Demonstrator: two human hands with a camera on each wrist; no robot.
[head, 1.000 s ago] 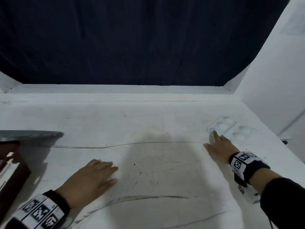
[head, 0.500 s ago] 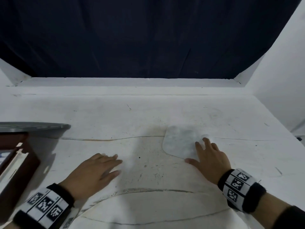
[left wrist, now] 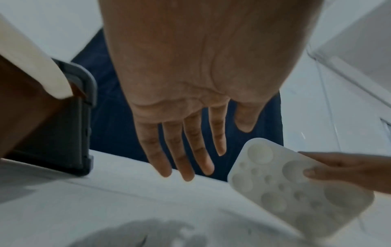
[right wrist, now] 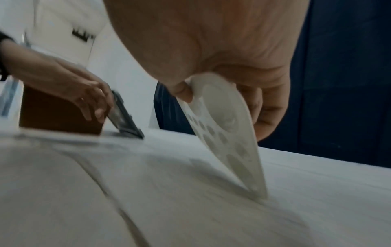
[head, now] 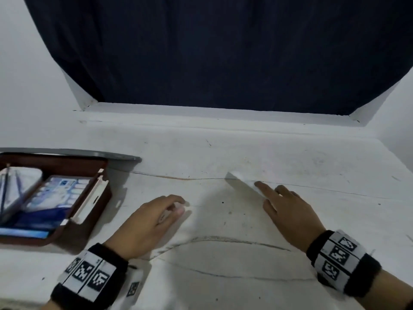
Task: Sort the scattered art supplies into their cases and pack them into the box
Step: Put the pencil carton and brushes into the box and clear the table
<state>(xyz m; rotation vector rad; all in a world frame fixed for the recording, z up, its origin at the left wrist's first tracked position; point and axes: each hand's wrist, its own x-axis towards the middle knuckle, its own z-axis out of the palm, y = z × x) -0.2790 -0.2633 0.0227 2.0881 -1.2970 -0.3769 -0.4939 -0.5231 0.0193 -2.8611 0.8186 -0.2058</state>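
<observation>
A white paint palette (head: 240, 179) with round wells stands tilted on the table, its lower edge touching the surface. My right hand (head: 266, 193) pinches its upper edge, thumb on one face and fingers on the other; the right wrist view shows this grip on the palette (right wrist: 230, 147) closely. My left hand (head: 176, 206) hovers over the table between the palette and the case, fingers relaxed and holding nothing. An open brown case (head: 67, 161) lies at the left. In the left wrist view the palette (left wrist: 285, 192) is to the right of my straight left fingers (left wrist: 186, 158).
Inside the case lie blue pencils (head: 6, 189) and a paint set tray (head: 60, 193). Its grey lid (head: 93, 152) lies open behind it. A dark blue curtain (head: 223, 52) hangs beyond the table's far ledge, with white walls at both sides.
My right hand has dragged the palette from the far right toward the middle and tipped it up on edge. My view has turned left, showing more of the case.
</observation>
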